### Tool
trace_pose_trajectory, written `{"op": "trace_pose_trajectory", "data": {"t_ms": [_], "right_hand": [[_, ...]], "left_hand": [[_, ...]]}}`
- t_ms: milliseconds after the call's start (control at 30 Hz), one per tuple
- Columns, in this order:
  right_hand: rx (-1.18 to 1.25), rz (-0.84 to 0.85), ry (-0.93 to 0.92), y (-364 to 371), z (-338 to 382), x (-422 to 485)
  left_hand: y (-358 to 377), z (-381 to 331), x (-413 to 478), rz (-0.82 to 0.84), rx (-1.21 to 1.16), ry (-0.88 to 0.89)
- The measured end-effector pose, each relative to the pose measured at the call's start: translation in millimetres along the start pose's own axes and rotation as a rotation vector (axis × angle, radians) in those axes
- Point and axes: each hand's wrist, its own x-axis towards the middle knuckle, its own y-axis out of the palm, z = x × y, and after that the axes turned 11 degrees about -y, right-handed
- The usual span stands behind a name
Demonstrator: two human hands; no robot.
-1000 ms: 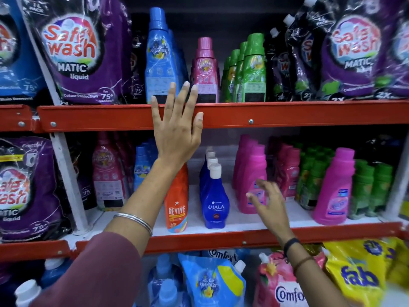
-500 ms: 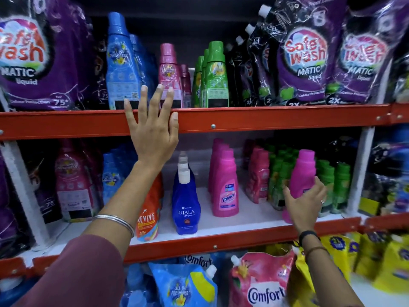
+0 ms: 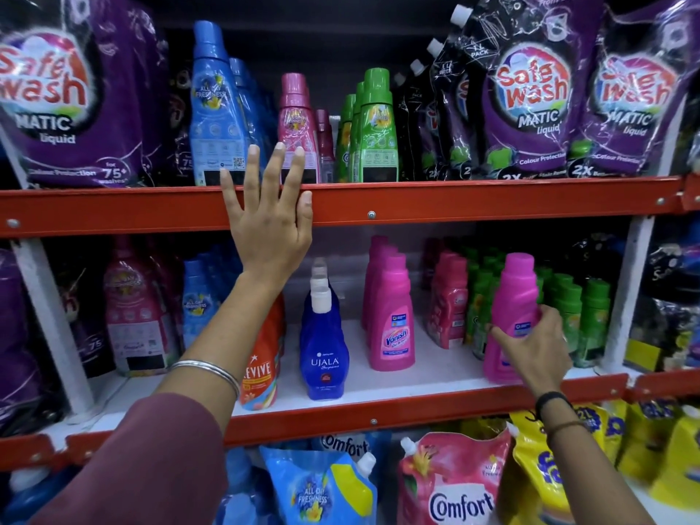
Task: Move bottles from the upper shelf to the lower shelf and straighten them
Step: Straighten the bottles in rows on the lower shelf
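On the upper shelf [image 3: 492,200] stand a tall blue bottle [image 3: 214,108], a pink bottle [image 3: 297,123] and green bottles [image 3: 375,126]. My left hand [image 3: 265,217] lies flat and open against the orange shelf rail, fingertips just in front of the blue and pink bottles. On the lower shelf [image 3: 435,388] my right hand [image 3: 534,346] wraps around a single pink bottle [image 3: 513,297] standing near the front edge, right of a row of pink Vanish bottles [image 3: 392,316]. Blue Ujala bottles [image 3: 324,342] and an orange Revive bottle [image 3: 265,365] stand to the left.
Purple Safe Wash pouches [image 3: 530,92] hang at both ends of the upper shelf. Small red bottles [image 3: 449,305] and green bottles [image 3: 575,312] crowd behind the held pink bottle. A white upright [image 3: 621,297] bounds the bay on the right. Comfort pouches [image 3: 454,483] fill the shelf below.
My right hand moved right from the Vanish row and closed on the lone pink bottle. My left hand stayed spread on the upper rail while the view shifted right.
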Motion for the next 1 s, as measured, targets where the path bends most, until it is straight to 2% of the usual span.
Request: {"op": "trace_pose_trajectory", "data": {"t_ms": [167,400,1000], "right_hand": [[0.054,0.007,-0.033,5,48,-13],[0.1,0.127,-0.059,33,103,-44],[-0.016,0.211,-0.082,68,111,-72]], "left_hand": [[0,0,1,-0.011,0.002,0.005],[-1,2,0,-0.014,-0.01,0.017],[-2,-3,-4,0.034,-0.053,-0.018]]}}
